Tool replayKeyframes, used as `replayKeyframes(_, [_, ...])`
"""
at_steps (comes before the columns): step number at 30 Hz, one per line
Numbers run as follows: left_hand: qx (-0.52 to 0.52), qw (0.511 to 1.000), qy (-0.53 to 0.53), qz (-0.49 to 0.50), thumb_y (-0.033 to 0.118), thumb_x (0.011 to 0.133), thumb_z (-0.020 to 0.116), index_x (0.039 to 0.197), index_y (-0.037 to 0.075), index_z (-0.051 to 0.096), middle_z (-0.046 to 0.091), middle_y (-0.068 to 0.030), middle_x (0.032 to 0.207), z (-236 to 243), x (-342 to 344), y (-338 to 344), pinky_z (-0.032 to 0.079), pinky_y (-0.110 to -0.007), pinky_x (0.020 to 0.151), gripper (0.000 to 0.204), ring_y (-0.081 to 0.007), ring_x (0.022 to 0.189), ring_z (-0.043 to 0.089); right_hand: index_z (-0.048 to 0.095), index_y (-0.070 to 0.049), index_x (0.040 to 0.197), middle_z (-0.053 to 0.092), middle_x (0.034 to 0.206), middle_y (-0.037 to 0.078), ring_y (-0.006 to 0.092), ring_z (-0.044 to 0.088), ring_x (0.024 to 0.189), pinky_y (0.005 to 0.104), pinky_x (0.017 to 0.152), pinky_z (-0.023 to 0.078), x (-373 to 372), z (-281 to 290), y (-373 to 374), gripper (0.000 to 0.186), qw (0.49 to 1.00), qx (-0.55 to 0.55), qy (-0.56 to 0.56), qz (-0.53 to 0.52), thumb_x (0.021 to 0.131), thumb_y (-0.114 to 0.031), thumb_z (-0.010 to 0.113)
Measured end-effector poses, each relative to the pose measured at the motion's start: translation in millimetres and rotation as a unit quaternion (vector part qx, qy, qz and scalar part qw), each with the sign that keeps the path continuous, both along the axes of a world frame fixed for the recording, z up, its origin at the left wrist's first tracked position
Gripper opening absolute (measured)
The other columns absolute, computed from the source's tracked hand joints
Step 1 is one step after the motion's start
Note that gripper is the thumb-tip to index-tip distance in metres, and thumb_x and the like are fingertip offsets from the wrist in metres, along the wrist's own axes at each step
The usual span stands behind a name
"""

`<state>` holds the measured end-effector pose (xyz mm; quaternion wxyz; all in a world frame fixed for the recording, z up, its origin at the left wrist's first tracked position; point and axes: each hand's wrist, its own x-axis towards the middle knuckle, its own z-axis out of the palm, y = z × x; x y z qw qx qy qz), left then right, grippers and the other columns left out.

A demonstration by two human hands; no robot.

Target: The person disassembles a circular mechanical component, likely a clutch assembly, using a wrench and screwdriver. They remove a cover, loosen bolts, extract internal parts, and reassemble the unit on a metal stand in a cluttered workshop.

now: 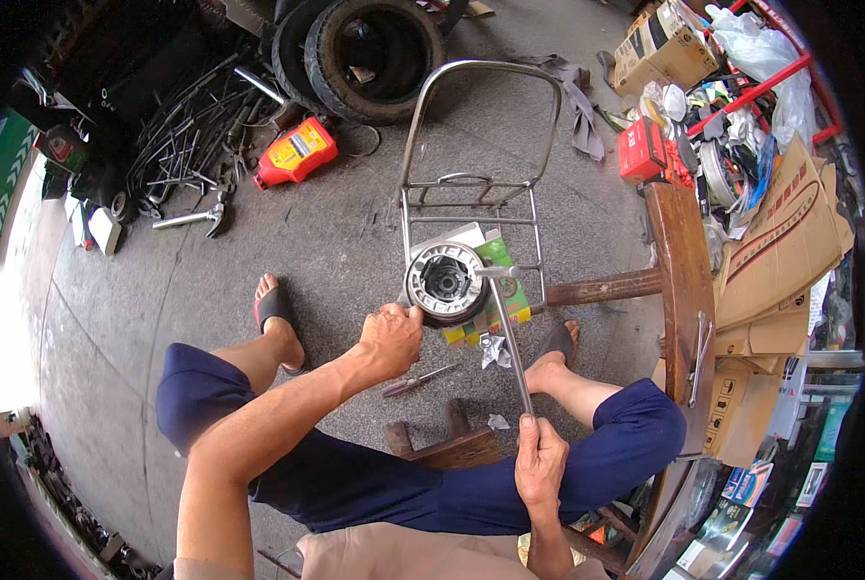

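A round metal part (pixel 445 281), like a hub with a slotted silver ring and a dark ribbed centre, rests over a green and yellow box (pixel 500 253) inside a metal tube frame (pixel 408 164). My left hand (pixel 391 340) is closed at its lower left edge, thumb against the rim; its other fingertips are hidden. My right hand (pixel 541 462) is wrapped round the handle end of a hammer (pixel 512 348). The hammer's head is at the right rim of the round part; I cannot tell whether they touch.
A screwdriver (pixel 418 381) and crumpled paper (pixel 494 351) lie between my feet. Tyres (pixel 374 60), a red bottle (pixel 297 152) and a claw hammer (pixel 201 218) are farther off. At right stand a wooden bench (pixel 686 280) bearing wrenches (pixel 700 358), and cardboard (pixel 776 242).
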<state>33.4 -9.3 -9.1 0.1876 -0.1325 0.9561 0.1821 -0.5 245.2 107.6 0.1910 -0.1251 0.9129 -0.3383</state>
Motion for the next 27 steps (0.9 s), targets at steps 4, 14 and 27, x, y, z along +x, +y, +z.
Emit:
replayKeyframes(4, [-0.002, 1.000, -0.023, 0.002, 0.030, 0.072, 0.079, 0.105, -0.005, 0.049, 0.060, -0.0248, 0.098, 3.7, -1.6, 1.9, 0.056, -0.045, 0.071, 0.057, -0.0377, 0.093, 0.064, 0.060, 0.002, 0.080, 0.052, 0.058, 0.020, 0.0356, 0.052, 0.050, 0.0424, 0.050, 0.038, 2.4, -8.2, 8.1, 0.038, 1.000, 0.006, -0.021, -0.001, 0.098, -0.031, 0.052])
replayKeyframes(14, [-0.024, 1.000, -0.014, -0.008, 0.028, 0.075, 0.077, 0.105, -0.005, 0.048, 0.060, -0.0238, 0.096, 0.0, 0.9, 4.0, 0.056, -0.044, 0.070, 0.054, -0.0365, 0.090, 0.065, 0.055, 0.000, 0.073, 0.050, 0.057, 0.022, 0.0397, 0.053, 0.051, 0.0446, 0.049, 0.038, 23.9, 2.1, 12.6, 0.042, 0.998, 0.000, -0.057, 0.009, 0.098, -0.034, 0.051])
replayKeyframes(27, [-0.036, 0.999, -0.002, -0.015, 0.024, 0.075, 0.074, 0.106, -0.004, 0.048, 0.060, -0.0235, 0.096, 0.2, 2.7, 2.4, 0.055, -0.044, 0.070, 0.049, -0.0366, 0.089, 0.065, 0.053, 0.000, 0.070, 0.052, 0.058, 0.022, 0.0427, 0.053, 0.054, 0.0456, 0.051, 0.039, 29.1, -8.7, 9.4, 0.044, 0.998, 0.008, -0.062, 0.025, 0.098, -0.034, 0.051])
